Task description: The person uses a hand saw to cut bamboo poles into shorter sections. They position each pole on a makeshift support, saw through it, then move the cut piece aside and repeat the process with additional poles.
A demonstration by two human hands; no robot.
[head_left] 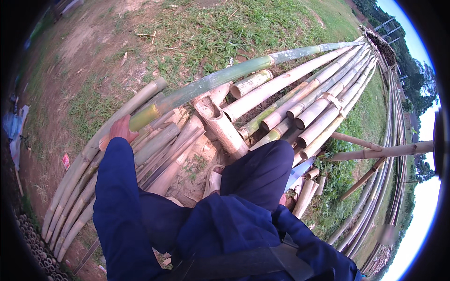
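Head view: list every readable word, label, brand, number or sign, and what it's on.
None readable.
Red-and-white scrap on the ground at left: too small to tell if it's printed.
Green bamboo pole at the left hand: no lettering visible.
Blade by the right knee: no legible marking.

long blue sleeves (115,196) | dark navy trousers (258,172) | pale footwear (213,181) | broad blackish strap (234,265)
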